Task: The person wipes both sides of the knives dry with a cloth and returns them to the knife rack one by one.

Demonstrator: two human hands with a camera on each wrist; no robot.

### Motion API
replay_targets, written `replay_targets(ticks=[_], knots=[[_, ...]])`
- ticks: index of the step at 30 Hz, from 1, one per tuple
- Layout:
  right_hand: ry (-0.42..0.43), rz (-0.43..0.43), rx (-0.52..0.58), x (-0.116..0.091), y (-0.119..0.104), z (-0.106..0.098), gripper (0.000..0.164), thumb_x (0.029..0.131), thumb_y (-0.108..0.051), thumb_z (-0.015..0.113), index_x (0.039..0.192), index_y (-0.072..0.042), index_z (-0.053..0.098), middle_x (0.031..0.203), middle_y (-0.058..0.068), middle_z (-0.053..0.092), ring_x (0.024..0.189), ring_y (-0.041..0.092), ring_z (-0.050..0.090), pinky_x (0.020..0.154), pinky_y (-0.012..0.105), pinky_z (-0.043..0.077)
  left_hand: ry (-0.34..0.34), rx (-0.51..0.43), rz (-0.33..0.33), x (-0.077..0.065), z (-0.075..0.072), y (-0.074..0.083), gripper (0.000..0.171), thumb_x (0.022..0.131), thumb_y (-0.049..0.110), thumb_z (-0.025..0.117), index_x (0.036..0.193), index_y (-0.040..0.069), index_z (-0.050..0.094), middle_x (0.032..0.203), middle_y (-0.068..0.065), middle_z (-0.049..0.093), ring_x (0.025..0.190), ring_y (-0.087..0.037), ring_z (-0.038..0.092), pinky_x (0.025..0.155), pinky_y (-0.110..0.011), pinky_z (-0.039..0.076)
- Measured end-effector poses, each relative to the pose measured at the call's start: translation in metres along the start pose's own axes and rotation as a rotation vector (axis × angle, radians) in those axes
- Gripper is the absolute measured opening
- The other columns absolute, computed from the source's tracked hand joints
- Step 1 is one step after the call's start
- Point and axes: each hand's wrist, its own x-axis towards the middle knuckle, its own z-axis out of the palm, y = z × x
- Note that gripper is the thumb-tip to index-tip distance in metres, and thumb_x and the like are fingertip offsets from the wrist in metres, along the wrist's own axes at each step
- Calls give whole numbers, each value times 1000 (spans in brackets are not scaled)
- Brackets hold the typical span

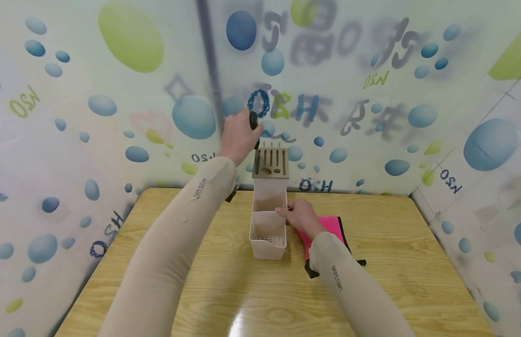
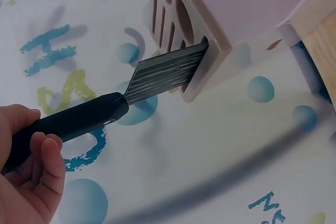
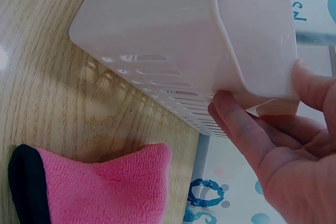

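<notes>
A pale pink plastic knife holder (image 1: 269, 191) stands upright on the wooden table, with a brown slotted top (image 1: 281, 164) and open compartments at its front. My left hand (image 1: 238, 135) is raised above it and grips the black handle of a knife (image 2: 167, 72). In the left wrist view the dark, broad blade enters an end slot of the top, most of it still showing outside. My right hand (image 1: 301, 217) pinches the holder's right side wall; the right wrist view shows its thumb at the rim and its fingers against the vented outer face.
A pink cloth (image 1: 331, 227) with black edging lies on the table (image 1: 382, 234), right of the holder and partly under my right forearm. A small dark object (image 1: 231, 194) shows behind my left forearm. Patterned wall sheeting (image 1: 349, 70) rises behind and beside the table.
</notes>
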Motion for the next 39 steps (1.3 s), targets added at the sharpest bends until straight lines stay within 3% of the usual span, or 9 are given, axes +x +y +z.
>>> replay_targets(ticks=[3,8,12,39], knots=[[-3,-8,-10,0,0,0,38,92,-38,65,113,-7,71,95,7,70,81,20,57,66,26,46,0,2,0,1,4,-2,36,96,29,58,115,-1,58,80,-13,62,59,-19,60,53,-30,49],[-5,-14,-19,-1,-1,-1,38,92,-38,66,112,-7,72,94,7,69,81,20,56,65,26,44,10,11,3,1,11,-6,24,96,27,60,97,3,57,78,-10,58,61,-20,58,54,-31,46],[-8,-16,-11,-2,-2,-1,37,92,-38,65,110,-6,72,92,8,69,80,20,56,64,25,45,15,22,7,-1,14,-6,23,96,26,60,93,4,56,78,-10,58,63,-21,58,56,-32,46],[-2,-16,-6,3,3,2,36,93,-38,64,111,-8,72,94,6,69,80,20,56,65,26,45,-20,60,-72,-2,38,-19,31,95,29,62,105,0,59,90,-17,63,79,-29,62,68,-39,53]])
